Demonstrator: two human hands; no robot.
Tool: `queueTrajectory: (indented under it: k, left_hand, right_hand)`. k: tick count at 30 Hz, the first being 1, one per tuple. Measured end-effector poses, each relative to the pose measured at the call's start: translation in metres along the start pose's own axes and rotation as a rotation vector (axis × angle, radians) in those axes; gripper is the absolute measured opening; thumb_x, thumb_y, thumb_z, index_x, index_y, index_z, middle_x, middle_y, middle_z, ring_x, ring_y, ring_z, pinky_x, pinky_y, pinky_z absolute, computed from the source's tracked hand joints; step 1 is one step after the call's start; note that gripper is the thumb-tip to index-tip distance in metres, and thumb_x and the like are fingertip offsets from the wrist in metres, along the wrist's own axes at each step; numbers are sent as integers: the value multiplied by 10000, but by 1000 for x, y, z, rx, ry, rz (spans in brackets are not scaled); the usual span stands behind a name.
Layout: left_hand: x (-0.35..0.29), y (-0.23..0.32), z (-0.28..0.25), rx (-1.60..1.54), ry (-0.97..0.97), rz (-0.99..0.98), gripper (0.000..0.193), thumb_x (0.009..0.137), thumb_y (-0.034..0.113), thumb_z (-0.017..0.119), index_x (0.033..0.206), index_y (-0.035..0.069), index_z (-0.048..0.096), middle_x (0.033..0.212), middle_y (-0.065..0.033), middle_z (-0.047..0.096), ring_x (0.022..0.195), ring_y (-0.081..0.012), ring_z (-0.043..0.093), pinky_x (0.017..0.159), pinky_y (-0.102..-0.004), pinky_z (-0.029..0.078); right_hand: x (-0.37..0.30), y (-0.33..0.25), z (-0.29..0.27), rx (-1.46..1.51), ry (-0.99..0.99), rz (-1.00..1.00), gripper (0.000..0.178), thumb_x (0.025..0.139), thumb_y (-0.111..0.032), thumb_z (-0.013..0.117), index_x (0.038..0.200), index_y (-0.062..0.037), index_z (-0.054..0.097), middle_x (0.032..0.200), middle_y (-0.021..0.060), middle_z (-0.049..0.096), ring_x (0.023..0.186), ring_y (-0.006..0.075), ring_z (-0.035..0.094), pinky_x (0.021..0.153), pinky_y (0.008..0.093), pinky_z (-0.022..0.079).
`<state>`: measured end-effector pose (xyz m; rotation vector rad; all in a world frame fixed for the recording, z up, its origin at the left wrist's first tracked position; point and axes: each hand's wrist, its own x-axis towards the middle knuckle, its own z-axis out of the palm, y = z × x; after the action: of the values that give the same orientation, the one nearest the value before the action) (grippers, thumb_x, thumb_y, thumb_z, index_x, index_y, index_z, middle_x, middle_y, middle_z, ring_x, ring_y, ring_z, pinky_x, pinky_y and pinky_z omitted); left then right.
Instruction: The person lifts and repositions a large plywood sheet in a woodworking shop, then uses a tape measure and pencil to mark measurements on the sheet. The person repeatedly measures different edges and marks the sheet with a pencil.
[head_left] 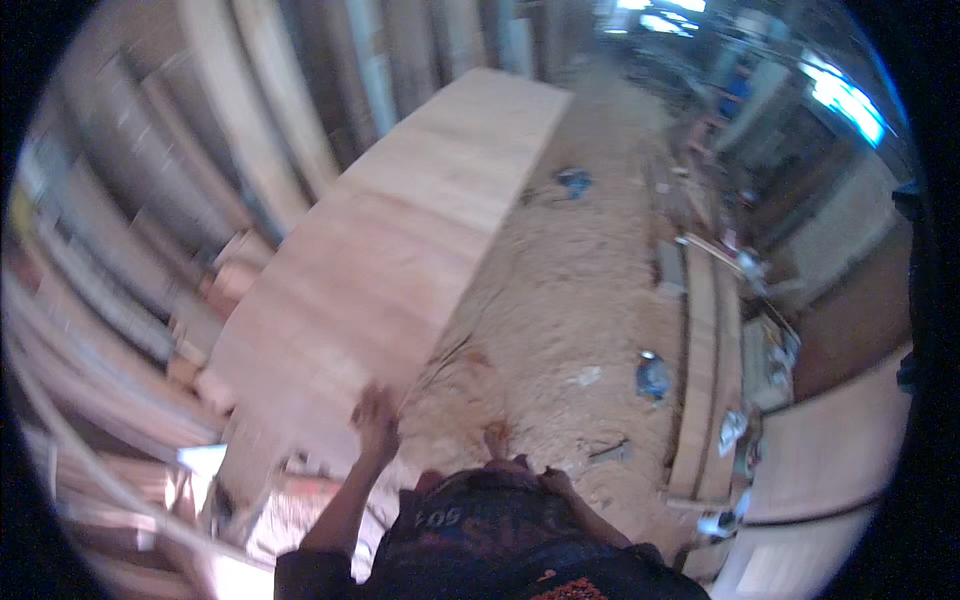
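A long, pale wooden panel [400, 220] stretches away to my left, with one curved side and faint bands across its grain. My left hand [375, 415] is over its near right edge, fingers apart and nothing seen in them. Blur hides whether it touches the wood. My right hand [553, 482] hangs low beside my dark clothing, small and smeared, so its fingers cannot be made out. A bare foot [495, 440] shows on the sandy-looking floor [560, 310] between the hands.
Boards [270, 100] lean along the left wall. Wood blocks [240, 270] lie beside the panel. On the floor are a blue object [573, 181], a dark blue object [652, 375] and a small dark tool [608, 451]. Long planks [697, 380] lie right, near large sheets [830, 440].
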<state>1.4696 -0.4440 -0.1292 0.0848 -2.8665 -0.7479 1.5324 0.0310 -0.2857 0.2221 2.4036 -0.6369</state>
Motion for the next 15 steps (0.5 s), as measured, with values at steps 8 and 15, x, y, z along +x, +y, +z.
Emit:
queueTrajectory:
  k: [8, 15]
  left_hand:
    - [-28, 16, -26, -82, -21, -107, 635, 1014, 335, 536, 1585, 138, 342, 1671, -162, 248, 1542, -370, 223, 1206, -575, 157]
    - [-139, 4, -45, 49, -16, -394, 764, 980, 395, 608, 1623, 165, 266, 1694, -103, 217, 1571, -311, 164, 1227, -543, 141]
  right_hand:
    - [-9, -1, -45, 1024, 182, -120, 175, 960, -173, 689, 872, -83, 568, 696, 31, 598, 577, 160, 586, 517, 321, 502]
    - [20, -162, -179, 738, 707, -622, 275, 1054, -243, 575, 826, -91, 546, 717, -30, 505, 627, 63, 462, 572, 254, 401]
